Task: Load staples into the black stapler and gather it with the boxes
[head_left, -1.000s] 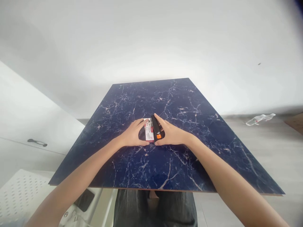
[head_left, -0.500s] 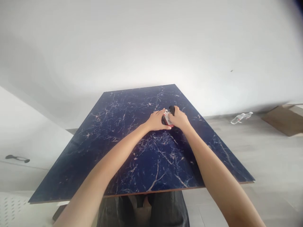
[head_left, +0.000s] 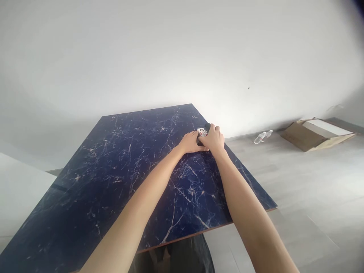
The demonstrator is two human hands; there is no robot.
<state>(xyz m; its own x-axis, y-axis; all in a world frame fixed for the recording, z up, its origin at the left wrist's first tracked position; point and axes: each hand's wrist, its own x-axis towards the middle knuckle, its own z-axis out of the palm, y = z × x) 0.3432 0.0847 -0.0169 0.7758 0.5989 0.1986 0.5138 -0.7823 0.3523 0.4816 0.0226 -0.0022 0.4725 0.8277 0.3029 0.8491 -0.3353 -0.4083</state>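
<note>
Head view: left hand (head_left: pixel 190 143) and right hand (head_left: pixel 213 139) in narrow grip around a printed box (head_left: pixel 202 132) and black object (head_left: pixel 207 127)

Two hands show, one left hand (head_left: pixel 191 143) and one right hand (head_left: pixel 214 139). Between them there are two objects: one small white-and-red carton (head_left: pixel 202 132) and one black object (head_left: pixel 207 127), mostly hidden by the fingers. One dark blue marble tabletop (head_left: pixel 119 159) carries them. Off to the right, on one grey floor (head_left: pixel 301 197), lie one clear plastic bottle (head_left: pixel 262 137) and one open cardboard box (head_left: pixel 301 135). One white wall (head_left: pixel 170 57) stands behind.
</note>
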